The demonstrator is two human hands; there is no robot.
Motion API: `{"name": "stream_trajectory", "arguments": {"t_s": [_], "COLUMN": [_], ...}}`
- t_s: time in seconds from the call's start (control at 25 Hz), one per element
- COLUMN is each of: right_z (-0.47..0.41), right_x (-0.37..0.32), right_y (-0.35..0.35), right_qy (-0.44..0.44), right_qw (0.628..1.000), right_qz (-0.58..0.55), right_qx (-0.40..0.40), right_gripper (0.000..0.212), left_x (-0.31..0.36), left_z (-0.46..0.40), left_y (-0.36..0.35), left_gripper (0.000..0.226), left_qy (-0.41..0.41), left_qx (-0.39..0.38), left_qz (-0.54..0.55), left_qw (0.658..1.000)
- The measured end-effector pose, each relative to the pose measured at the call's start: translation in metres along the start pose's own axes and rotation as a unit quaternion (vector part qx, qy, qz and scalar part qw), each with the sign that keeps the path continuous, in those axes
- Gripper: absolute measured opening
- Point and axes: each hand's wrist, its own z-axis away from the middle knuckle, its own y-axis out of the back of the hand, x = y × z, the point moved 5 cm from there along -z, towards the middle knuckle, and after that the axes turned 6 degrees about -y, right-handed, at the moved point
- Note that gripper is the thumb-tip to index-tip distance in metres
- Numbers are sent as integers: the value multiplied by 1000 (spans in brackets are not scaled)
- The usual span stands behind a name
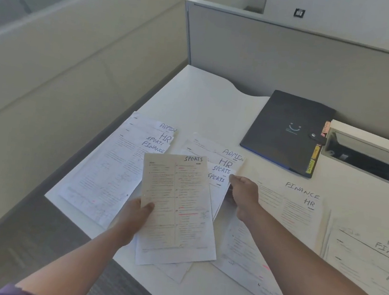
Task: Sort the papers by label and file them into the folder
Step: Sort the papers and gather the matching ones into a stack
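My left hand (134, 216) holds a printed sheet labelled SPORTS (176, 204) by its left edge, lifted above the desk. My right hand (244, 192) pinches the right edge of another SPORTS sheet (218, 178) in the middle stack, which also shows ADMIN and HR labels. A left stack (112, 169) shows ADMIN, HR, SPORTS and FINANCE. To the right lie sheets labelled FINANCE and HR (296, 204), and a stack at the far right edge (370, 262). The black folder (286, 131) lies closed at the back, with coloured tabs along its right side.
The white desk (201, 101) ends in a grey partition wall behind (297, 59). A raised white tray or shelf unit (372, 149) stands right of the folder. The desk's left edge drops to a carpeted floor (30, 237).
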Motion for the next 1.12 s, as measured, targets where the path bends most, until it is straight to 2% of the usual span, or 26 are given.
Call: {"name": "stream_trajectory", "arguments": {"t_s": [0.12, 0.24, 0.44, 0.6, 0.72, 0.76, 0.84, 0.96, 1.12], "right_z": [3, 6, 15, 37, 51, 50, 46, 38, 29], "right_x": [-3, -12, -36, -57, -64, -61, -43, 2, 20], "right_y": [-3, -2, -2, 4, 10, 12, 11, 0, 1], "right_qy": [-54, -45, 113, 255, 311, 304, 222, 79, 84], "right_qw": [998, 998, 991, 951, 932, 938, 969, 985, 977], "right_qz": [-16, -6, 72, 168, 175, 155, 108, 100, 181], "right_qx": [-28, -36, -11, 43, 66, 57, -3, -119, -81], "right_gripper": [11, 11, 25, 40, 38, 32, 11, 16, 19], "left_x": [2, 5, 3, 2, 4, 4, 4, 3, 4], "left_z": [4, 4, 5, 7, 9, 10, 11, 11, 12], "left_y": [-1, -1, 2, 5, 3, 2, 1, 0, 0], "left_gripper": [18, 18, 16, 15, 15, 15, 16, 16, 15], "left_qy": [-1, 1, 2, -1, -5, -5, -2, -2, -1], "left_qx": [-9, -9, -14, -22, -25, -28, -31, -34, -29], "left_qz": [5, 15, 52, 59, 72, 73, 69, 66, 61], "left_qw": [1000, 1000, 999, 998, 997, 997, 997, 997, 998]}}
